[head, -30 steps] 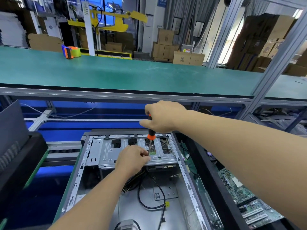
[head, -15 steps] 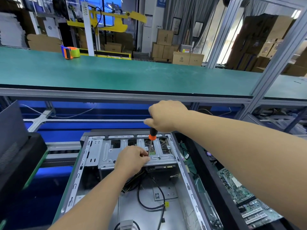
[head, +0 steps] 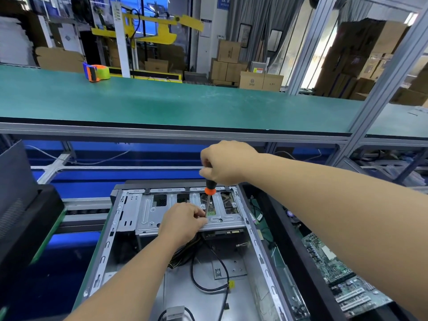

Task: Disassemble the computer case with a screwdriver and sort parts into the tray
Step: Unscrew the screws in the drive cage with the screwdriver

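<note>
An open grey computer case (head: 108, 242) lies flat below me, with a silver drive cage (head: 148, 212) across its far end and black cables (head: 208, 274) loose on its floor. My right hand (head: 225, 162) grips the black and orange handle of a screwdriver (head: 209, 191) held upright over the cage. Its thin shaft comes down beside my left hand (head: 183, 220). That hand rests on the cage's front edge, and its fingertips pinch the shaft near the tip.
A black tray (head: 289, 239) at the right holds green circuit boards (head: 333, 272). A black case panel (head: 20, 205) stands at the left. A green-topped shelf (head: 185, 105) runs above, with an orange tape dispenser (head: 96, 72) on it. Aluminium posts (head: 384, 75) rise at the right.
The right hand has shifted slightly on the screwdriver handle, a small turn. The left hand stays on the cage by the shaft.
</note>
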